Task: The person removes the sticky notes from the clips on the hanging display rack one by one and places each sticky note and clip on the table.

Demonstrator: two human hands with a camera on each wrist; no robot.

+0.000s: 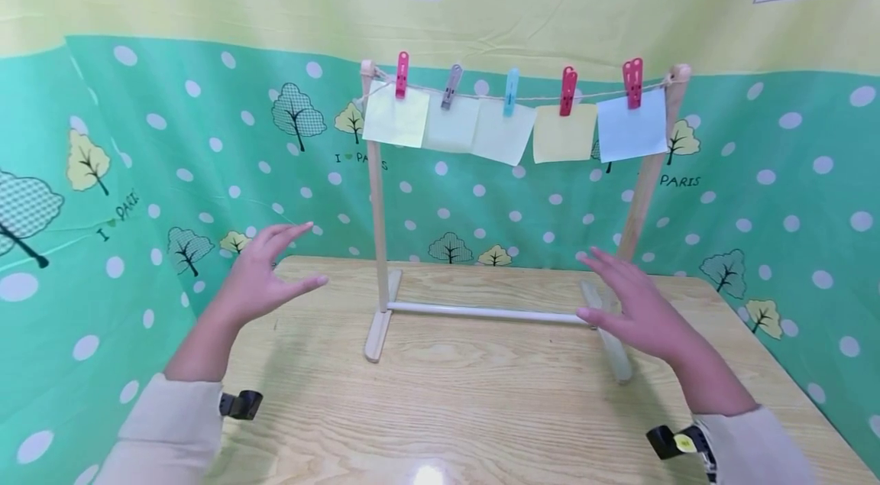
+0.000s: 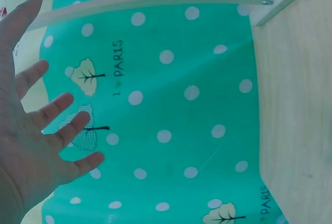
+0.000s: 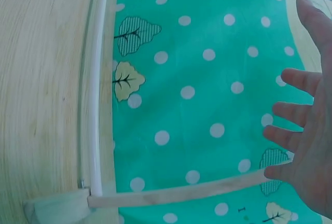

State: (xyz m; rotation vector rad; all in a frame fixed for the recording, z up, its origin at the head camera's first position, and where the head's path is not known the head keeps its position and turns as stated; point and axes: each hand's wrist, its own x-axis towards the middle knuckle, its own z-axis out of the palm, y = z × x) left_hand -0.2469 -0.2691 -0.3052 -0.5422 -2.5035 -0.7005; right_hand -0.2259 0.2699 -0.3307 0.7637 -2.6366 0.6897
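Observation:
My left hand [image 1: 264,275] hovers left of a wooden rack, fingers spread and thumb apart, holding nothing. On the other side, my right hand [image 1: 635,305] is held up in front of the rack's right post [image 1: 642,198], its fingers also extended and holding nothing. A string [image 1: 474,96] runs between the post tops. Hanging from it are a pale yellow paper [image 1: 395,122], two pale greenish sheets, a yellow paper [image 1: 565,135] and a blue paper [image 1: 632,130]. Red clothespins [image 1: 567,92], a grey clothespin [image 1: 451,86] and a light blue clothespin [image 1: 511,92] pin them up.
The rack stands on a wood-grain table [image 1: 454,401], its white crossbar [image 1: 488,312] low between two wooden feet [image 1: 378,332]. A green dotted curtain [image 1: 227,118] with printed trees surrounds the table at the back and sides. Cameras sit on both wrists.

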